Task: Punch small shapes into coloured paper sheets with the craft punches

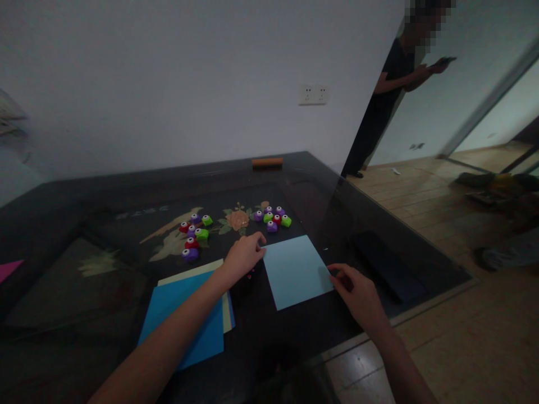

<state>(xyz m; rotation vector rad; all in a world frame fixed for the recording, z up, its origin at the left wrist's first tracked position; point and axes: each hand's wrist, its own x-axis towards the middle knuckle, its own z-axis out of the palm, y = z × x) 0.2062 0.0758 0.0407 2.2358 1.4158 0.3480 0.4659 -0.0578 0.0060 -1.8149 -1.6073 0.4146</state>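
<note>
A light blue square sheet (297, 272) lies on the dark table (252, 365). My left hand (246, 253) pinches its upper left edge. At the sheet's right edge, my right hand (353, 289) has thumb and fingers closed on the paper. Under my left forearm is a stack of coloured sheets, a bright blue sheet (177, 303) on top and a pale yellow one (228, 314) showing below. Several small green, red and purple pieces with eye-like dots form a left group (192, 243) and a right group (272, 226) beyond the papers.
An orange-brown cylinder (267, 163) lies at the table's far edge. A dark flat object (387, 266) is right of my right hand. Pink paper (9, 270) shows at the far left. A person (385, 90) stands behind the table at right, holding a dark object.
</note>
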